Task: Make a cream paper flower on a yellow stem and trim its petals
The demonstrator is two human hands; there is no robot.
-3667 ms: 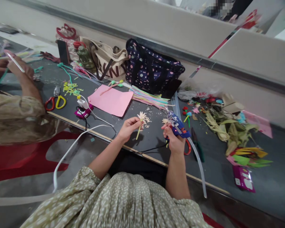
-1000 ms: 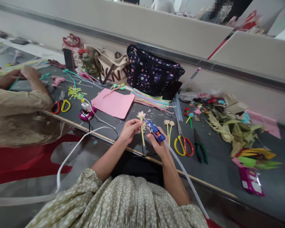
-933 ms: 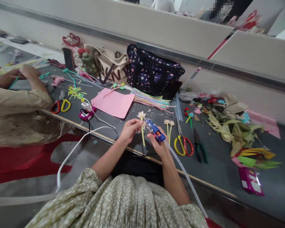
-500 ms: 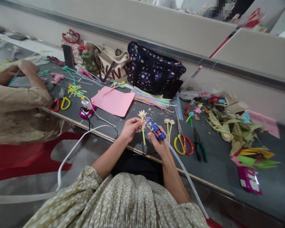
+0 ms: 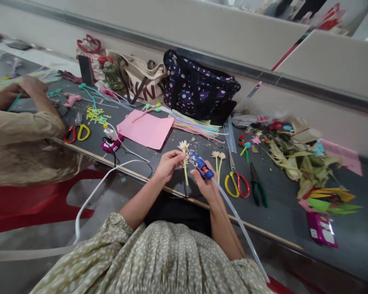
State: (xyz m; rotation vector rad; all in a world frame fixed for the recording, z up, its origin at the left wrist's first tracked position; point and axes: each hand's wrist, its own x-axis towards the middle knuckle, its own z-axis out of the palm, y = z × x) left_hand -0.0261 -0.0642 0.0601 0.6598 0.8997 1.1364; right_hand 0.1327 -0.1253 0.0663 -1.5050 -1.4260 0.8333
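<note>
Between thumb and fingers, my left hand [image 5: 169,166] pinches a cream craft flower [image 5: 183,146] near its head; its pale green stem hangs downward. My right hand [image 5: 207,183] is wrapped round a blue glue gun [image 5: 200,164], whose nozzle end points at the flower. Whether the nozzle touches the flower I cannot tell. A long clear glue stick [image 5: 241,224] sticks out of the gun's back and runs past my right forearm. Just right of the gun, two more cream flowers [image 5: 218,156] lie on the table.
Scissors [image 5: 237,183] and green-handled pliers [image 5: 257,188] lie to the right, before a heap of dry husks [image 5: 290,163]. Pink paper [image 5: 147,128], pipe cleaners [image 5: 199,124] and bags [image 5: 199,85] are farther back. A white cable [image 5: 92,190] crosses the table edge. Another person's arms [image 5: 33,94] are at left.
The view has tilted slightly, so the table things sit a little higher in the picture. Both hands keep almost the same pose, with the flower and glue gun still held.
</note>
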